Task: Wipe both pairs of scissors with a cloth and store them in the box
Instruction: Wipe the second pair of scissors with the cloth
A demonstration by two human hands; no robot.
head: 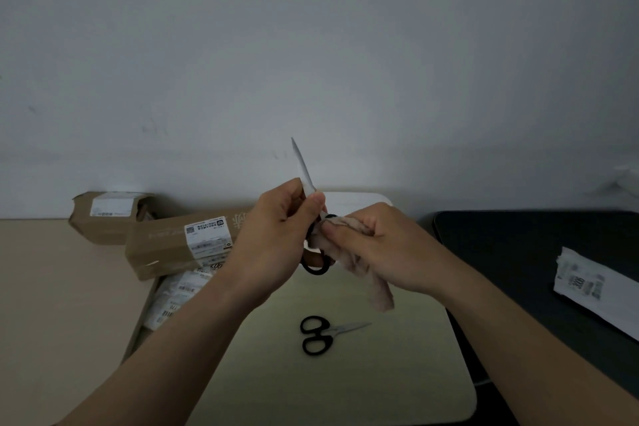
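My left hand [276, 235] grips a pair of black-handled scissors [304, 166] with the blades pointing up and away. One black handle loop shows below the hand. My right hand [377, 245] holds a crumpled pale cloth [363, 273] against the scissors near the pivot, and the cloth's tail hangs down. A second, smaller pair of black-handled scissors [323, 334] lies flat on the pale table top [397, 373], blades pointing right. A long cardboard box [162, 249] lies to the left of my hands.
Another cardboard box [103, 218] sits behind the first by the wall. Labelled packets [173, 294] lie in an open carton under the long box. A dark surface [518, 252] on the right carries a white labelled packet [584, 282].
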